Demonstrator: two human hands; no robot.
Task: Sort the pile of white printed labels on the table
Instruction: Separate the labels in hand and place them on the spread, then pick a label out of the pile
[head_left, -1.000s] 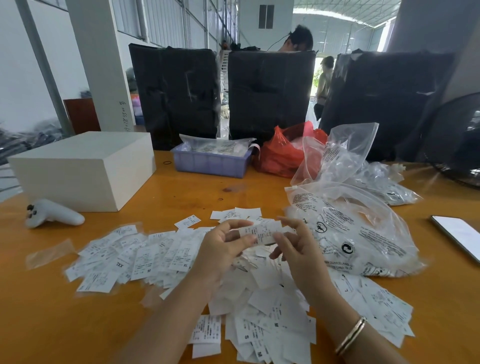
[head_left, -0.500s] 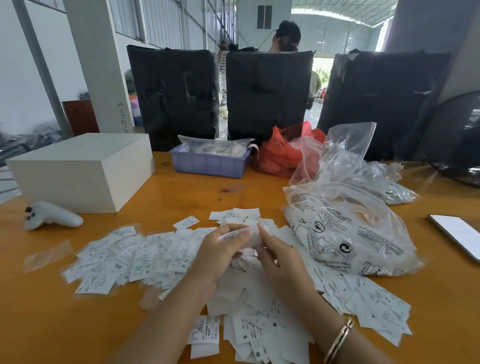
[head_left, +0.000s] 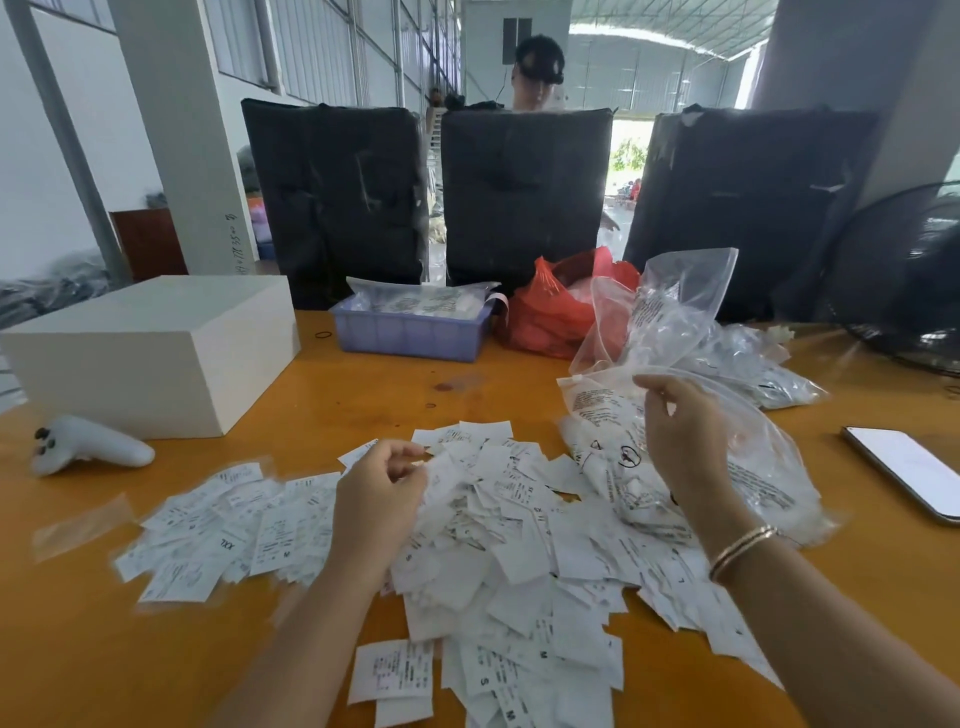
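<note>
The pile of labels (head_left: 498, 530) is lying in the middle of the surface (head_left: 78, 649), spreading toward its near edge. The left hand (head_left: 382, 486) is curling over the pile; whether it is pinching a label cannot be told. The right hand (head_left: 680, 436) is hanging above the plastic bag (head_left: 691, 467), fingers relaxed and apart. A careless sweep could be mixing the sorted rows with the loose heap. Most prints are blurring.

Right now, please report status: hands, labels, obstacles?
Left hand curled over label pile, grip unclear. Right hand raised, apparently empty. Printed plastic bag lies against pile.
</note>
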